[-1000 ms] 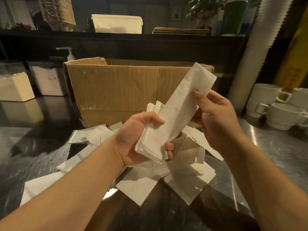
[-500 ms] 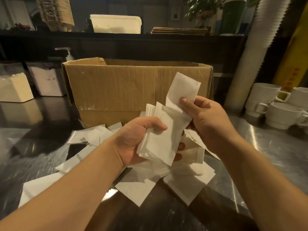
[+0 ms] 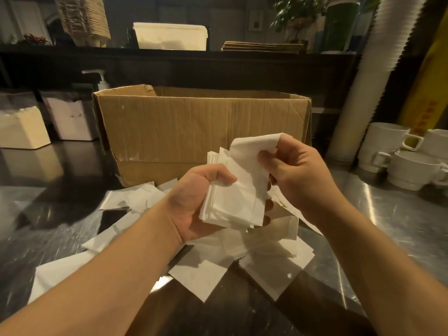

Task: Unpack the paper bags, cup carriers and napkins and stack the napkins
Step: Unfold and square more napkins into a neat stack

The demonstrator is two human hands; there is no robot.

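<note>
My left hand (image 3: 194, 202) grips a small stack of white napkins (image 3: 232, 204) above the steel counter, thumb across the stack's top. My right hand (image 3: 298, 180) pinches the upper end of one napkin (image 3: 252, 149), which folds down onto the front of that stack. Several loose napkins (image 3: 201, 272) lie scattered on the counter under and around my hands. An open cardboard box (image 3: 194, 127) stands just behind them; its inside is hidden.
Stacked white cups (image 3: 397, 156) and a tall sleeve of paper cups (image 3: 363, 93) stand at the right. Two napkin-filled containers (image 3: 21, 129) and a pump bottle (image 3: 103, 80) sit at the left. A dark shelf behind holds cup carriers (image 3: 82, 18), a white tub (image 3: 169, 36) and flat paper bags (image 3: 261, 46).
My right hand has brought the long napkin down from its raised, stretched position and folded it over the stack in my left hand. The left hand stayed nearly still.
</note>
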